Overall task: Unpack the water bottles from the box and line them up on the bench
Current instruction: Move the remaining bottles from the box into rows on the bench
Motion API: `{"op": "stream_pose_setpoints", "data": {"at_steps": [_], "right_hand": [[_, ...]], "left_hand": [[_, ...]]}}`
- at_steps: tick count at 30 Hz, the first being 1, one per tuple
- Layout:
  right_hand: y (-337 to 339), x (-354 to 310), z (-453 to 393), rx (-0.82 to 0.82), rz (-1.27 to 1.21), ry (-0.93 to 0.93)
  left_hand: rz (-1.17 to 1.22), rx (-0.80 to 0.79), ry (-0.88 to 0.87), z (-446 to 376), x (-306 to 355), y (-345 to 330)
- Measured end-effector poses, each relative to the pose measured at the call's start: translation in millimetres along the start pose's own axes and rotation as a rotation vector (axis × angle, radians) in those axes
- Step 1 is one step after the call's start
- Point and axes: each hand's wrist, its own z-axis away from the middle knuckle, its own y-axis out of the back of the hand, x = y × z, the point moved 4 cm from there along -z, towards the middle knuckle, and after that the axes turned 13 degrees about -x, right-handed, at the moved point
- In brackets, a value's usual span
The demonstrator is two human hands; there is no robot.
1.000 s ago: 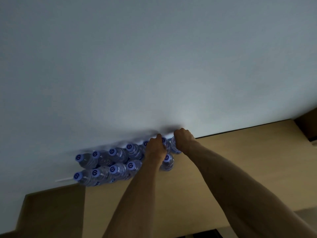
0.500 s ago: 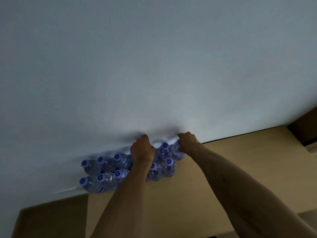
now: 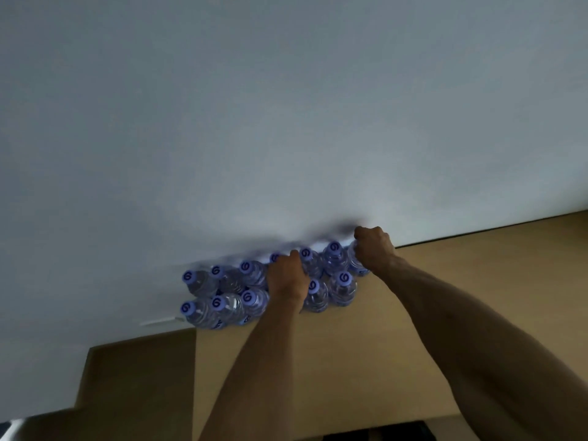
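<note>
Clear water bottles (image 3: 342, 286) with blue caps stand upright in two rows on the light wooden bench (image 3: 483, 249), pressed against the white wall. My left hand (image 3: 286, 278) is curled down over a bottle in the middle of the group, and that bottle is almost fully hidden under it. My right hand (image 3: 374, 249) grips the top of the rightmost back-row bottle (image 3: 357, 267), next to the wall. No box is in view.
The white wall (image 3: 286, 122) fills the upper part of the view, right behind the bottles. A lower, darker wooden surface (image 3: 136, 377) lies left of the bench. Bare bench top stretches to the right of the bottles. Something dark (image 3: 397, 434) shows at the bottom edge.
My left hand has shifted left along the rows, uncovering a second front-row bottle to its right. My right hand stays on the rightmost back bottle. The view has drifted.
</note>
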Motion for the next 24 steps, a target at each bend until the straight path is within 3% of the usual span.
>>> {"op": "stream_pose_setpoints", "data": {"at_steps": [6,9,12,15,18,21,24], "right_hand": [[2.3,-4.4,9.8,-0.096,0.096,-0.045],[1.4,-10.3,17.9,-0.057,0.139,-0.062],[0.9,-17.0,21.6,0.073,0.299,0.125],[-6.4,-30.6,25.9,0.061,0.4,0.386],[-11.0,-38.7,27.3,0.023,0.363,0.356],[-15.6,-41.1,25.6,0.008,0.311,0.273],[-26.3,-40.4,27.9,-0.02,0.274,0.266]], "left_hand": [[0.008,-0.04,0.06,-3.7,14.9,3.4],[0.003,-0.001,0.048,2.6,17.4,11.3],[0.007,0.037,-0.05,12.9,14.0,15.7],[-0.075,0.001,-0.206,28.3,14.5,3.1],[-0.149,-0.043,-0.26,37.5,18.2,-12.9],[-0.205,-0.148,-0.174,33.8,21.7,-20.7],[-0.24,-0.138,-0.062,30.9,27.6,-16.9]]}}
